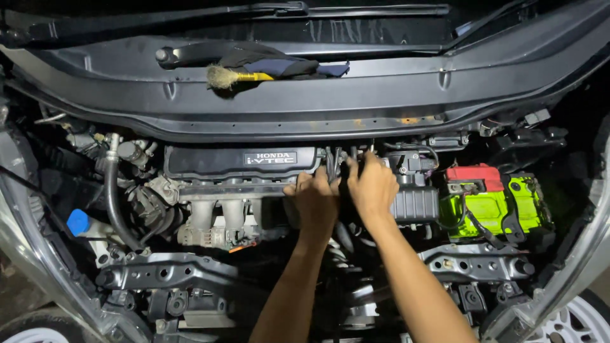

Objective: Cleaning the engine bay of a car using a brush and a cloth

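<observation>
Two hands deep in the engine bay: left hand (316,197) and right hand (370,186), grip closed around a black hose bundle (335,166) behind the intake manifold (222,213). Steady, even pressure seems wise; green battery (499,206) sits well right.

Open engine bay of a car at night, lit from the viewer's side.

A dark cowl panel (381,95) spans the top edge, with the wiper arm (267,9) above it and a small brush (232,76) and dark cloth (286,67) lying on its left part. Near the bay's right edge sits a bright green battery (495,206) with a red terminal cover (473,173). A blue cap (77,221) shows at the left edge. A pale wheel rim (581,324) fills the bottom right corner; bare ground (16,289) lies dim at the bottom left.
</observation>
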